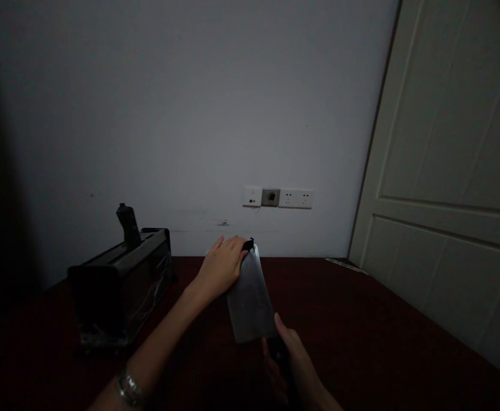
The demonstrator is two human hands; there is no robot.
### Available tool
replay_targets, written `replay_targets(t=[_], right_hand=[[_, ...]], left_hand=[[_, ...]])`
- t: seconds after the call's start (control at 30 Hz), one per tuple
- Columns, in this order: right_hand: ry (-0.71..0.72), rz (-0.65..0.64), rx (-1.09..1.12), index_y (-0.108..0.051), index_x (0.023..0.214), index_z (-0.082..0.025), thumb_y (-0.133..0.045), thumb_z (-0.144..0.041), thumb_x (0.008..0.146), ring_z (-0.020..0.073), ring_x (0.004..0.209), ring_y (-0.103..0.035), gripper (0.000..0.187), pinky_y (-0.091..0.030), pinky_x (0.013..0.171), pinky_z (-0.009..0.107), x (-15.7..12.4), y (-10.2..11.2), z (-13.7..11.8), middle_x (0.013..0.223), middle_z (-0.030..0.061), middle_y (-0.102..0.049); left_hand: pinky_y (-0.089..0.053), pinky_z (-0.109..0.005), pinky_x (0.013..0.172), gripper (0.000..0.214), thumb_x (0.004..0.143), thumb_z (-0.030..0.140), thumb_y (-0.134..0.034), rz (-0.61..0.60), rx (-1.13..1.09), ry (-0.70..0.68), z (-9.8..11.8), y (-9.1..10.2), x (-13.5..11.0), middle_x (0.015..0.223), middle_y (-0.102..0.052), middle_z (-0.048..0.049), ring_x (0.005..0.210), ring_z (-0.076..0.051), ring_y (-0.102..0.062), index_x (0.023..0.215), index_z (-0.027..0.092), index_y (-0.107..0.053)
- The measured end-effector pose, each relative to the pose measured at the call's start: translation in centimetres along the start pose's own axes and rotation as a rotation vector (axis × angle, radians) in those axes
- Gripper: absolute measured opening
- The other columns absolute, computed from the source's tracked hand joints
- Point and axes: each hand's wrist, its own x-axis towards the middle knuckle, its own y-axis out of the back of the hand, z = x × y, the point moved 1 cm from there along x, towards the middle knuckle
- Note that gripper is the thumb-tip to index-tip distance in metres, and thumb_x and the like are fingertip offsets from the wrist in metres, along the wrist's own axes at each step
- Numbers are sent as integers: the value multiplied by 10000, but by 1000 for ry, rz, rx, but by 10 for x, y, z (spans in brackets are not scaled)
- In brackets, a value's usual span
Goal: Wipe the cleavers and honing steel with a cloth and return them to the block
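Note:
A cleaver with a broad grey blade is tilted above the dark red table, its far end pointing away from me. My right hand is wrapped round its black handle. At the far end of the blade, my left hand has its fingers closed over the top corner, on a small black piece. What this piece is, I cannot make out. To the left stands a dark knife block with one black handle sticking up out of its top.
The table runs back to a pale wall with a row of sockets. A light panelled door borders the right side. A thin printed strip lies near the table's back right edge. The light is dim.

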Motion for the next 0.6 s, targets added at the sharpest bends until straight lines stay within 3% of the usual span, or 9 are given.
replay_targets(t=[0.13, 0.3, 0.43, 0.6], right_hand=[[8, 12, -24, -463, 557, -177, -400, -745, 688, 43, 242, -285, 586, -213, 252, 157, 0, 2, 2, 327, -67, -358], [-19, 21, -3, -480, 587, -171, -396, -738, 698, 45, 248, -305, 584, -219, 257, 153, -1, 2, 3, 339, -63, -379], [-29, 2, 54, -487, 576, -173, -424, -711, 706, 52, 239, -300, 558, -213, 242, 157, -4, -1, -1, 322, -60, -373], [-30, -48, 174, -494, 560, -168, -442, -682, 714, 39, 230, -250, 539, -178, 228, 153, -4, 0, -6, 321, -64, -363]], left_hand=[[-405, -363, 875, 282, 913, 242, -323, 137, -111, 115, -23, 3, 4, 1073, -607, -99, 985, -220, -562, 1119, 151, -492], [-433, -313, 731, 312, 924, 301, -272, 226, -228, 406, -79, -15, 0, 941, -623, -101, 850, -224, -594, 1076, 143, -494], [-412, -322, 777, 299, 915, 272, -285, 53, -215, 495, -95, -53, -15, 1000, -618, -119, 915, -240, -585, 1087, 146, -494], [-373, -303, 858, 160, 825, 232, -458, -232, -484, 225, -65, -96, -32, 989, -639, -80, 964, -230, -573, 891, 188, -597]])
